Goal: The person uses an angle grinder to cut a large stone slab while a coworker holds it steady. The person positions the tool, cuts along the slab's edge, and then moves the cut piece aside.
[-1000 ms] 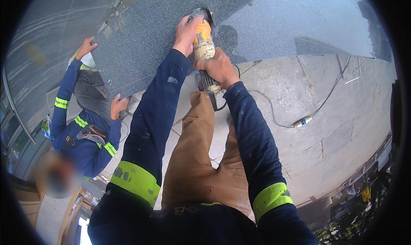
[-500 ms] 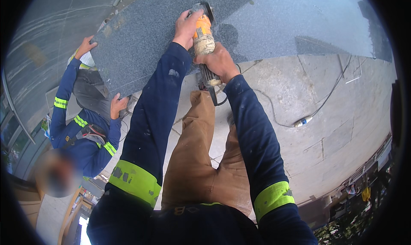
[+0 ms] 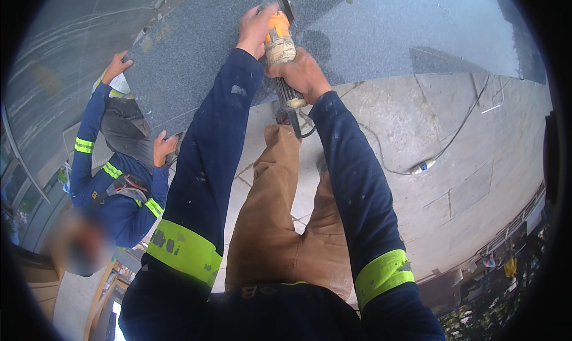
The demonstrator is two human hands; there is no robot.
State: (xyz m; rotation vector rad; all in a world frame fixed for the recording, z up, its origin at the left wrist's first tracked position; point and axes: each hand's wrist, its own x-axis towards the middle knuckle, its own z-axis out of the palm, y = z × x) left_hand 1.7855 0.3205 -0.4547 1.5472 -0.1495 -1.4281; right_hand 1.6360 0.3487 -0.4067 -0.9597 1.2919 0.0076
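Note:
Both my hands grip an orange angle grinder (image 3: 279, 49) wrapped partly in pale, dusty tape. My left hand (image 3: 255, 30) is closed round its front end, close to the disc (image 3: 286, 7). Further back, my right hand (image 3: 302, 75) wraps the body, just past the near edge of the slab. The disc stands on edge against a large grey speckled stone slab (image 3: 196, 49). A thin line runs from the disc toward the far side of the slab. Where the disc meets the stone is hard to make out.
On the left a co-worker (image 3: 122, 180) holds the slab's end and near edge with both hands. A black cable (image 3: 462, 132) with a white-and-blue connector (image 3: 422, 167) lies on the paved floor (image 3: 417, 222) to the right. The grinder's cord hangs by my leg (image 3: 277, 162).
My hands and the grinder have shifted slightly away from me and to the left along the slab. The co-worker's hands stay on the slab as before.

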